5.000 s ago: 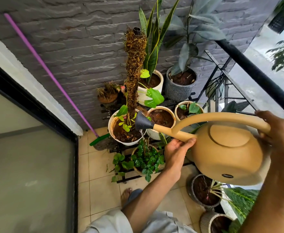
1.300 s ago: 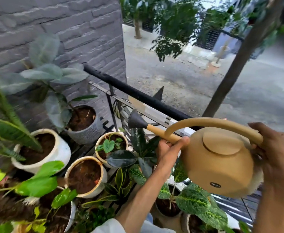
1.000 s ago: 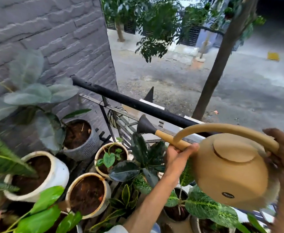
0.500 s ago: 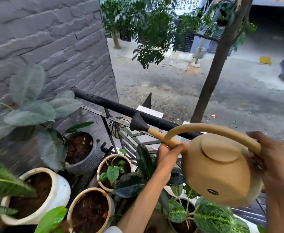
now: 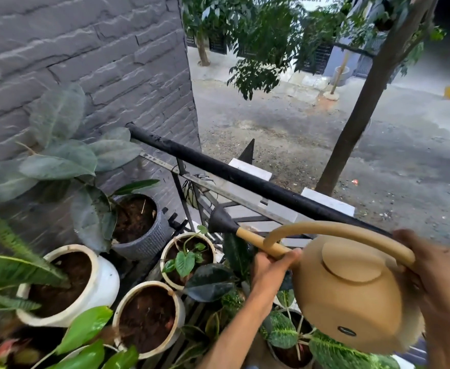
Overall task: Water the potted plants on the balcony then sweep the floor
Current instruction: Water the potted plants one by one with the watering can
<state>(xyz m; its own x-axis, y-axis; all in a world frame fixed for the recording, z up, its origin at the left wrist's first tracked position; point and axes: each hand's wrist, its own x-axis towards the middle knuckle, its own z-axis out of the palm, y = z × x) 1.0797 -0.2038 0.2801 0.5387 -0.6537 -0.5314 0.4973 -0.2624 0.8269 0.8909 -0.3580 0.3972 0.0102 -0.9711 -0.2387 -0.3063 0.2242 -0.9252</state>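
Gripping watering can (image 5: 351,296): both hands' fingers (image 5: 285,258) curled.

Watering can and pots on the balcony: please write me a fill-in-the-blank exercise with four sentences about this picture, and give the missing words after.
1. The right hand grips the watering can by its curved ____.
2. The left hand holds the can's ____ from below.
3. The black nozzle hangs above the small pot that holds a plant with ____-shaped leaves.
4. The pot nearest the wall is ____ in colour.

Missing words: handle; spout; heart; grey
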